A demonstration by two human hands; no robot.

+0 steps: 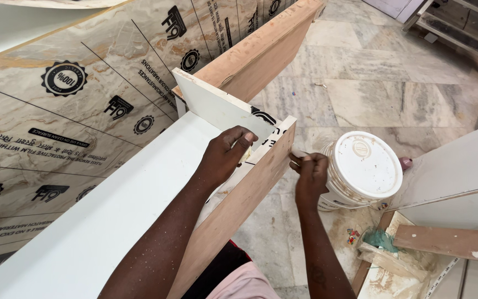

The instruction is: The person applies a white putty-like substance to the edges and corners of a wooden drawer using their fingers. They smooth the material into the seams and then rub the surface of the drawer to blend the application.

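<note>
Landmark: the plywood side panel (233, 205), standing on edge.

- Laminate-faced board (56, 111), marbled, with printed protective film, is lying flat to the left of the plywood side panel and taking up most of the view on that side.
- White shelf board (100, 216) is lying along the plywood side panel's inner face, touching it; both are running their long axis from the person's body at lower left up and away toward the upper right.
- A second plywood panel (261, 52) is continuing the same line beyond the far end of the side panel.
- A short white divider (217, 108) is standing upright across the far end of the side panel, square to its long axis.
- White lidded bucket (363, 169) is sitting on the marble floor (372, 83), just right of the side panel's far end.
- Left hand (225, 158) is curling over the top edge of the side panel at its far end, fingers bent down on the inner side, pressing a small pale object there; what it is cannot be told.
- Right hand (308, 174) is hovering on the outer side of the same end, fingers pinched narrow on something small; too tiny to identify.
- Wood offcuts and scraps (394, 260) are lying low to the right of the side panel.
</note>
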